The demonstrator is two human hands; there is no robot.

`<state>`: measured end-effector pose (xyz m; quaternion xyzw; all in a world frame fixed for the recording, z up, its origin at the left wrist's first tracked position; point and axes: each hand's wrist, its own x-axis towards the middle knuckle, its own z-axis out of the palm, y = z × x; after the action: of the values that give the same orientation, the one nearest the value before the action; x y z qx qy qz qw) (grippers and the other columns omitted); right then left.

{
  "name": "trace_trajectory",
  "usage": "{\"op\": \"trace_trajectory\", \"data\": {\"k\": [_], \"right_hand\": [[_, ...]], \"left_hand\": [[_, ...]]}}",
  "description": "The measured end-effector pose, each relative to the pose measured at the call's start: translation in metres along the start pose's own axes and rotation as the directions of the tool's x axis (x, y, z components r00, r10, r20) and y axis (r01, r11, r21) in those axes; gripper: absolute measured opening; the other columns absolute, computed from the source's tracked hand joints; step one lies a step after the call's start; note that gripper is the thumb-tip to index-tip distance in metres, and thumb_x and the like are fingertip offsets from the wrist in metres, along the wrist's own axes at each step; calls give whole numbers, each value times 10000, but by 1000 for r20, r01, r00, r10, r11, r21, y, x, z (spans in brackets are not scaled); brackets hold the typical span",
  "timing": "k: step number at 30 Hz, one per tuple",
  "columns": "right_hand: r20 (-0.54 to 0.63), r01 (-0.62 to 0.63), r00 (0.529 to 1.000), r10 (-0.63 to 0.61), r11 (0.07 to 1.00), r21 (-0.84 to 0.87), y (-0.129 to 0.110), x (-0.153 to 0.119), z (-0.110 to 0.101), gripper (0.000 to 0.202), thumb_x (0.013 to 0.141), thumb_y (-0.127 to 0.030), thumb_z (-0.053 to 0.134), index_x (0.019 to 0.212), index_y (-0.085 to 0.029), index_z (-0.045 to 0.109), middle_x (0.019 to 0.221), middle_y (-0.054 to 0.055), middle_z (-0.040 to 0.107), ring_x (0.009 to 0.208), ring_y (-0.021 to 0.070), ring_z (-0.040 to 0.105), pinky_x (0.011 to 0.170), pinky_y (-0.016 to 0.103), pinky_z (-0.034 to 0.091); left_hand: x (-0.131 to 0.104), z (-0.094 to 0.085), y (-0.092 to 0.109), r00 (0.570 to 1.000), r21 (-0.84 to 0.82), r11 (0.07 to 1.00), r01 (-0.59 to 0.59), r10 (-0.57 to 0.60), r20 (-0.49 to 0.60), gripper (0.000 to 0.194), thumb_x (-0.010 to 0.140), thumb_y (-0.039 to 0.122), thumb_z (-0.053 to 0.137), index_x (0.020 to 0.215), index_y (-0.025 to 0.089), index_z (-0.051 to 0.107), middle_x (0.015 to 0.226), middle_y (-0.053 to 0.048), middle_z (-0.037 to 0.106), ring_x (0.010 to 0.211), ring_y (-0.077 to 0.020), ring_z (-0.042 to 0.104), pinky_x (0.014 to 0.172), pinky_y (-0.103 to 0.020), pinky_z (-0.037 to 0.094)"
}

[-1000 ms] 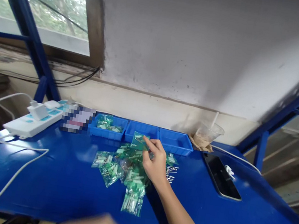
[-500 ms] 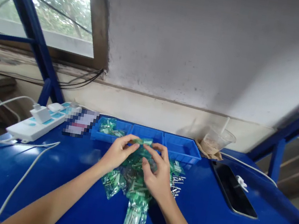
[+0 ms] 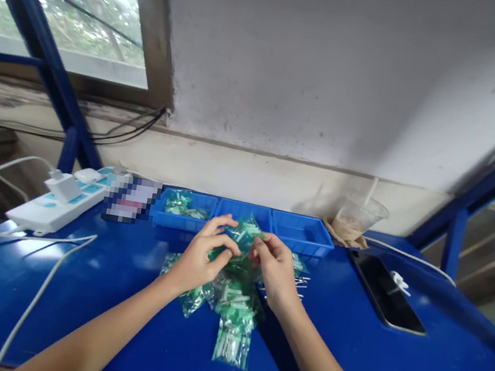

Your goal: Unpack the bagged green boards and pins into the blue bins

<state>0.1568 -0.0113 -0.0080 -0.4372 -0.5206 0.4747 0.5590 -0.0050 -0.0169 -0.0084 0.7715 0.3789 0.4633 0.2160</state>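
A green-tinted clear plastic bag [image 3: 247,228] with pale pieces inside is held up over the pile. My right hand [image 3: 278,271] pinches its right edge between thumb and fingers. On the other side, my left hand [image 3: 203,257] has its fingers curved and apart, the tips next to the bag's left edge; whether they touch it is unclear. Below lies a heap of similar green bags [image 3: 235,297], with one filled bag [image 3: 233,344] nearest me. Thin metal pins [image 3: 302,281] lie partly hidden behind my right hand.
Three joined blue bins [image 3: 301,232] stand along the wall; the left one holds green bags [image 3: 180,203]. A phone [image 3: 388,294] and a plastic cup with a straw [image 3: 355,219] are on the right. A power strip [image 3: 67,200] with white cables [image 3: 48,285] sits left.
The bag between my hands now stands more upright and shows more fully. My right hand has closed on its edge, while my left fingers have spread. The view has shifted slightly.
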Motion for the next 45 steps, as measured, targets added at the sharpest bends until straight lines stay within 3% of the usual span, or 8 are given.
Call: {"op": "trace_trajectory", "data": {"k": [5, 10, 15, 19, 24, 32, 39, 45], "right_hand": [[176, 510, 855, -487, 734, -449, 2, -1, -6, 199, 845, -257, 489, 888, -190, 671, 721, 24, 541, 624, 122, 499, 595, 241, 403], [303, 606, 792, -530, 627, -489, 10, -1, -6, 281, 872, -209, 428, 993, -215, 682, 763, 43, 584, 671, 132, 548, 638, 251, 437], [184, 532, 842, -507, 724, -438, 7, 0, -5, 266, 805, -184, 471, 954, -213, 690, 909, 59, 614, 808, 160, 576, 686, 266, 460], [55, 351, 933, -355, 869, -349, 4, 3, -4, 305, 838, -389, 478, 716, -170, 651, 868, 56, 553, 783, 154, 537, 614, 241, 435], [63, 180, 983, -170, 959, -220, 9, 5, -4, 415, 844, -501, 441, 640, -163, 570, 561, -27, 429, 525, 100, 379, 487, 225, 311], [48, 302, 952, -301, 915, -268, 2, 0, -1, 349, 831, -423, 487, 909, -159, 701, 661, 21, 607, 607, 141, 500, 561, 246, 398], [198, 542, 829, -523, 663, -516, 4, -7, 2, 320, 878, -322, 455, 1108, -228, 657, 744, 41, 621, 625, 140, 508, 638, 274, 429], [169, 542, 830, -531, 702, -462, 5, 0, -1, 283, 826, -334, 526, 1039, -227, 678, 951, 63, 569, 826, 152, 554, 655, 253, 462]], "left_hand": [[4, -1, -6, 931, -298, 900, 320, -357, -80, 412, 871, 486, 392, 800, 173, 651, 890, -65, 579, 855, -180, 557, 708, -286, 440], [7, -2, -16, 782, -550, 621, 558, -616, 99, 405, 777, 528, 522, 723, 131, 580, 625, -15, 552, 507, -93, 467, 467, -216, 300], [7, -3, -24, 880, -428, 796, 428, -475, -4, 175, 744, 328, 600, 796, 163, 573, 601, 17, 546, 546, -107, 506, 530, -221, 358], [5, -4, -19, 979, -132, 982, 134, -152, -139, 83, 782, 222, 542, 851, 184, 569, 827, -23, 588, 673, -124, 544, 609, -244, 406], [1, -2, -10, 993, 76, 993, -89, 95, -68, 141, 807, 135, 466, 744, 181, 584, 933, -51, 558, 787, -143, 533, 660, -255, 412], [6, 1, -11, 988, 51, 989, 136, -132, -82, 109, 818, 214, 489, 855, 195, 590, 858, -27, 597, 750, -155, 544, 669, -273, 408], [26, 5, 15, 890, -422, 818, 392, -453, -51, 346, 829, 494, 478, 888, 169, 581, 775, -49, 619, 722, -175, 588, 648, -291, 433], [55, 3, 5, 913, -463, 798, 385, -403, 64, 160, 710, 251, 636, 835, 156, 602, 777, -41, 625, 717, -159, 586, 636, -270, 437]]}}
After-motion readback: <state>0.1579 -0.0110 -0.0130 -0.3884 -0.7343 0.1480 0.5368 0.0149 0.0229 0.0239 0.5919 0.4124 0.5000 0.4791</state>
